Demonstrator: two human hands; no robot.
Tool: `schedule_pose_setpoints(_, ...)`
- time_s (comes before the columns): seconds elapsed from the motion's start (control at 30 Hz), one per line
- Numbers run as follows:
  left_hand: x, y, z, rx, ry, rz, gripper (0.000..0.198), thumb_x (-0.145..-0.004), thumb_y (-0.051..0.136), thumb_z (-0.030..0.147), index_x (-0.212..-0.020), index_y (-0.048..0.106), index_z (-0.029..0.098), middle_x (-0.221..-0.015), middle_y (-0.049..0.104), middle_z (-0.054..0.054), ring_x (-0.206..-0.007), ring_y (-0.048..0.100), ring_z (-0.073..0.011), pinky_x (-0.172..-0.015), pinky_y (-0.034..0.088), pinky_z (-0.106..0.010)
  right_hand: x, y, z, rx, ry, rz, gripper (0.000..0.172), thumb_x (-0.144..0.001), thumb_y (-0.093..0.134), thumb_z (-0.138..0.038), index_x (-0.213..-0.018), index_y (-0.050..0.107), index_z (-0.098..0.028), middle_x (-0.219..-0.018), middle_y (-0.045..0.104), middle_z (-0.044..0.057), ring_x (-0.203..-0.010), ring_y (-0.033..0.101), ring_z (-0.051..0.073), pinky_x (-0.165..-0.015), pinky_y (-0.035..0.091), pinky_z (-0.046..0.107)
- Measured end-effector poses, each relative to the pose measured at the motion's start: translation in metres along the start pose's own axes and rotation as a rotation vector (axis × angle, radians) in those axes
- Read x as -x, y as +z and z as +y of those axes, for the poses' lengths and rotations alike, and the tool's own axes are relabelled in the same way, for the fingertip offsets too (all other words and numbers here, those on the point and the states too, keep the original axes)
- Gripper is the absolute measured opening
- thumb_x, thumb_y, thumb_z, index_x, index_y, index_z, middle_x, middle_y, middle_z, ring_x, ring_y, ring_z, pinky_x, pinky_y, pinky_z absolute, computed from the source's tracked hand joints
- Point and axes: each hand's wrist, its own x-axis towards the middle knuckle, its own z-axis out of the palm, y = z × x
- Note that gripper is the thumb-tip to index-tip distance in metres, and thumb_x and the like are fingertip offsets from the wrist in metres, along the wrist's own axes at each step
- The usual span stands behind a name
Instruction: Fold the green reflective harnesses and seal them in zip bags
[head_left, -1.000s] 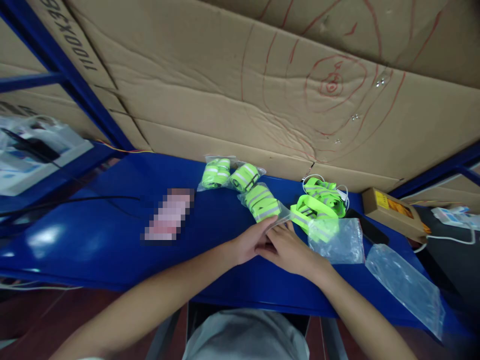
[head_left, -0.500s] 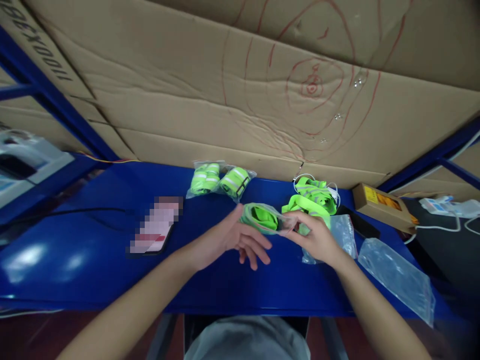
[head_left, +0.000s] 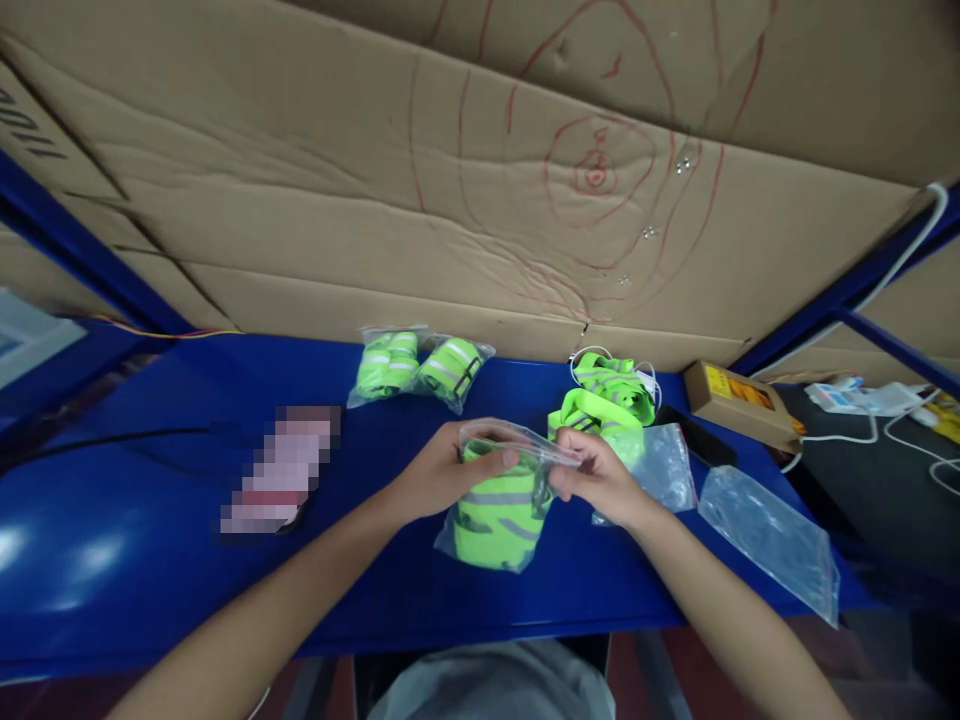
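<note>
Both hands hold a clear plastic bag with a folded neon-green reflective band inside, just above the blue table. My left hand pinches the bag's top edge at its left end. My right hand pinches the same top edge at its right end. The bag hangs down from the two pinches, its bottom close to the table.
Two bagged green bands lie at the back by the cardboard wall. A pile of loose green bands and empty clear bags lie to the right, a brown box beyond. A phone lies to the left.
The bagged band was lying on the table under both hands; my right hand lifted it, and now both hands grip its top edge and hold it upright nearer me.
</note>
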Motion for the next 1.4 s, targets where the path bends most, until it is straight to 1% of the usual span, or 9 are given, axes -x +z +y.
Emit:
schedule_pose_setpoints(0.03, 0.0, 0.001, -0.003, 0.016, -0.032, 0.033, 0.033, -0.087, 0.073, 0.047, -0.101, 0.081, 0.018, -0.105, 0.079, -0.01, -0.1, 0.071, -0.0277, -0.088, 0.052, -0.032, 0.0, -0.003, 0.004, 0.015, -0.009, 0.034, 0.049, -0.083, 0.072, -0.065, -0.073, 0.051, -0.021, -0.058, 0.057, -0.004, -0.05, 0.052, 0.011, -0.049, 0.042, 0.023)
schedule_pose_setpoints(0.1, 0.001, -0.001, -0.013, 0.087, -0.124, 0.072, 0.037, -0.087, 0.072, 0.049, -0.104, 0.082, 0.017, -0.102, 0.081, -0.009, -0.098, 0.072, -0.0275, -0.086, 0.053, -0.032, 0.001, -0.008, 0.013, 0.027, -0.015, 0.09, 0.048, -0.088, 0.065, -0.066, -0.075, 0.055, -0.021, -0.061, 0.061, -0.002, -0.05, 0.054, 0.012, -0.051, 0.043, 0.025)
schedule_pose_setpoints(0.2, 0.002, -0.005, -0.026, 0.154, -0.227, 0.107, 0.045, -0.085, 0.072, 0.055, -0.105, 0.082, 0.015, -0.098, 0.081, -0.009, -0.095, 0.073, -0.0278, -0.085, 0.054, -0.032, 0.002, -0.01, 0.022, 0.056, -0.019, 0.17, 0.039, -0.091, 0.068, -0.057, -0.079, 0.061, -0.02, -0.069, 0.066, 0.001, -0.057, 0.057, 0.012, -0.055, 0.045, 0.025)
schedule_pose_setpoints(0.37, 0.002, -0.007, -0.027, 0.157, -0.236, 0.143, 0.049, -0.082, 0.075, 0.057, -0.104, 0.082, 0.014, -0.094, 0.081, -0.009, -0.089, 0.072, -0.0253, -0.082, 0.053, -0.031, 0.005, 0.003, 0.022, 0.184, -0.131, 0.35, 0.034, -0.094, 0.065, -0.053, -0.084, 0.064, -0.021, -0.068, 0.061, -0.001, -0.06, 0.054, 0.013, -0.059, 0.044, 0.026)
schedule_pose_setpoints(0.57, 0.003, -0.001, -0.026, 0.163, -0.242, 0.143, 0.047, -0.083, 0.075, 0.055, -0.106, 0.081, 0.015, -0.096, 0.081, -0.008, -0.087, 0.072, -0.0243, -0.08, 0.053, -0.03, 0.006, 0.01, 0.026, 0.214, -0.156, 0.364, 0.035, -0.093, 0.064, -0.055, -0.083, 0.06, -0.022, -0.066, 0.054, -0.003, -0.058, 0.047, 0.013, -0.057, 0.04, 0.026)
schedule_pose_setpoints(0.77, 0.005, 0.004, -0.031, 0.127, -0.267, 0.123, 0.045, -0.083, 0.075, 0.056, -0.103, 0.082, 0.015, -0.091, 0.08, -0.007, -0.08, 0.071, -0.022, -0.075, 0.052, -0.028, 0.007, 0.01, 0.029, 0.224, -0.124, 0.285, 0.03, -0.094, 0.061, -0.049, -0.084, 0.058, -0.022, -0.067, 0.052, -0.003, -0.057, 0.047, 0.012, -0.054, 0.038, 0.025)
schedule_pose_setpoints(1.0, 0.007, 0.014, -0.03, 0.146, -0.296, 0.104, 0.047, -0.082, 0.075, 0.058, -0.102, 0.081, 0.015, -0.094, 0.08, -0.008, -0.082, 0.07, -0.0228, -0.076, 0.052, -0.029, 0.009, 0.013, 0.028, 0.224, -0.144, 0.218, 0.024, -0.097, 0.056, -0.038, -0.081, 0.054, -0.021, -0.07, 0.05, -0.004, -0.062, 0.046, 0.012, -0.058, 0.036, 0.024)
schedule_pose_setpoints(1.3, 0.006, 0.018, -0.04, 0.069, -0.325, 0.082, 0.052, -0.077, 0.076, 0.065, -0.091, 0.08, 0.014, -0.073, 0.073, -0.003, -0.068, 0.062, -0.0175, -0.066, 0.045, -0.026, 0.007, 0.008, 0.028, 0.181, -0.055, 0.065, 0.022, -0.092, 0.059, -0.034, -0.078, 0.05, -0.02, -0.068, 0.043, -0.005, -0.061, 0.041, 0.011, -0.057, 0.031, 0.024)
schedule_pose_setpoints(1.4, 0.006, 0.018, -0.037, 0.087, -0.323, 0.052, 0.052, -0.077, 0.076, 0.063, -0.093, 0.079, 0.014, -0.08, 0.076, -0.005, -0.075, 0.065, -0.019, -0.07, 0.047, -0.026, 0.008, 0.008, 0.026, 0.187, -0.023, 0.032, 0.025, -0.093, 0.058, -0.036, -0.077, 0.05, -0.02, -0.066, 0.042, -0.005, -0.06, 0.039, 0.011, -0.057, 0.03, 0.024)
